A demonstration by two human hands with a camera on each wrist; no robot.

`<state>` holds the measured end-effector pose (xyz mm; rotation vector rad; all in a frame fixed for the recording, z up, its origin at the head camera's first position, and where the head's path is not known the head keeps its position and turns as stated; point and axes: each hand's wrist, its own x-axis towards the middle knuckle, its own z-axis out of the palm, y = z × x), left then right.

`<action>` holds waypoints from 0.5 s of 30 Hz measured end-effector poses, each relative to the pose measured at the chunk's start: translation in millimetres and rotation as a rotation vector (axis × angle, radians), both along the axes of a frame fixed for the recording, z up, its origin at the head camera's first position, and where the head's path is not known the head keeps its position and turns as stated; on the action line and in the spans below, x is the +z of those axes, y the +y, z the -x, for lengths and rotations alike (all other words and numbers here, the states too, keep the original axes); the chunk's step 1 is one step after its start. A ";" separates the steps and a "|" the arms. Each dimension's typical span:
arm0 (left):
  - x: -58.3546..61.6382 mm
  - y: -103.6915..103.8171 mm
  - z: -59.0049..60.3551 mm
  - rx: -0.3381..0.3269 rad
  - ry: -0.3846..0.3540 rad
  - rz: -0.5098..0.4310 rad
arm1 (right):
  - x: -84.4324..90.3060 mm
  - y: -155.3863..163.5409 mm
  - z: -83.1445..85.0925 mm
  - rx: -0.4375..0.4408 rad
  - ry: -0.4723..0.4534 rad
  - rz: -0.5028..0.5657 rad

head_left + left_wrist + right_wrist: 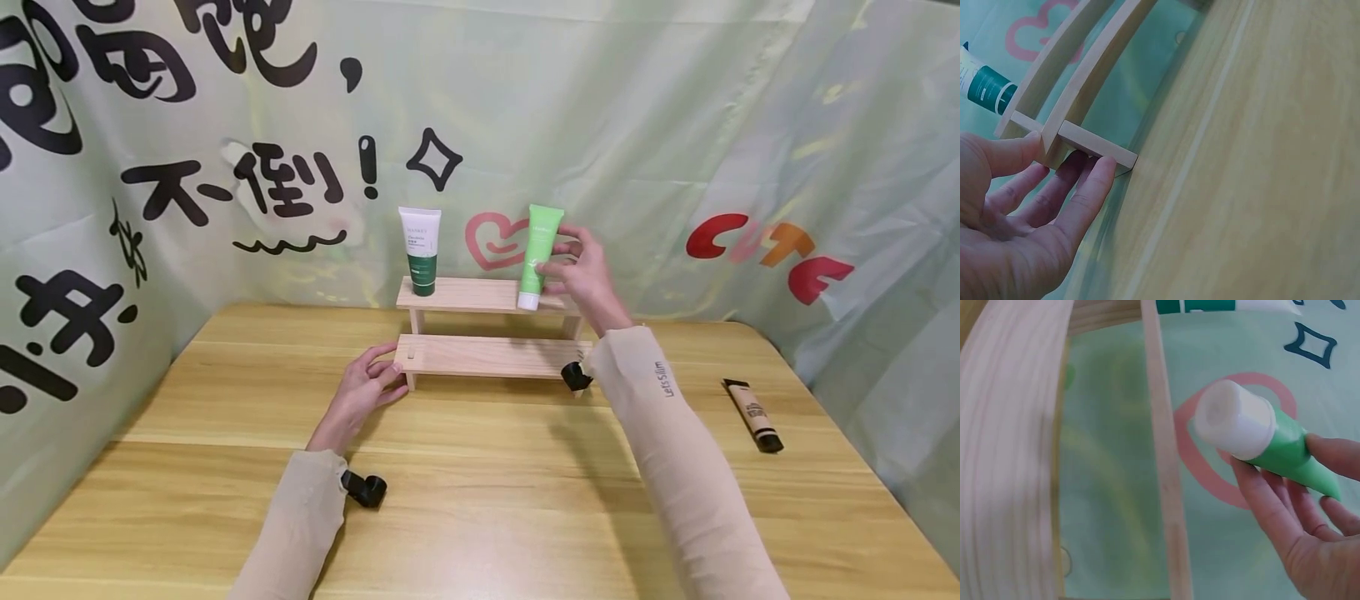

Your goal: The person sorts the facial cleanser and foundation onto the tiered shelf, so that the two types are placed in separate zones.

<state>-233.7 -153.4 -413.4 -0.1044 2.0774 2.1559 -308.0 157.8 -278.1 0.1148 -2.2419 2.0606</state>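
Observation:
My right hand (588, 275) grips a light green squeeze tube (542, 250), its white cap (1235, 419) pointing down, at the right part of the upper tier of a two-tier wooden display stand (487, 357). In the right wrist view the cap is apart from the shelf edge. My left hand (362, 390) holds the stand's left end; in the left wrist view the thumb lies on the lower board's end and fingertips touch the leg (1100, 145). A white and dark green tube (422, 250) stands cap down on the upper tier's left end.
A beige tube with black ends (752, 417) lies on the right of the wooden table (480, 517). Behind the stand hangs a pale green printed cloth (600, 100), which also runs along both sides. Black wrist cameras (365, 489) stick out from both sleeves.

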 end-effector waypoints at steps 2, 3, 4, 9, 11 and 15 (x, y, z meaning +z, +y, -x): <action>-0.5 -0.1 -0.5 0.001 0.003 -0.002 | -2.4 -4.8 1.1 -0.008 0.040 -0.004; -0.7 -0.1 -0.5 0.002 0.003 -0.006 | -3.8 -7.3 1.7 -0.014 0.062 -0.009; -0.7 -0.1 -0.7 0.001 0.003 -0.008 | -5.3 -9.6 2.3 -0.019 0.086 -0.017; 0.3 -0.1 -0.6 0.003 -0.001 -0.013 | -12.8 -19.5 5.1 -0.044 0.207 -0.053; 0.6 -0.3 -0.4 0.004 0.002 -0.012 | -16.1 -23.0 6.6 -0.048 0.264 -0.076; 0.5 -0.6 -0.4 -0.001 0.006 -0.011 | -22.6 -29.7 8.9 -0.043 0.368 -0.120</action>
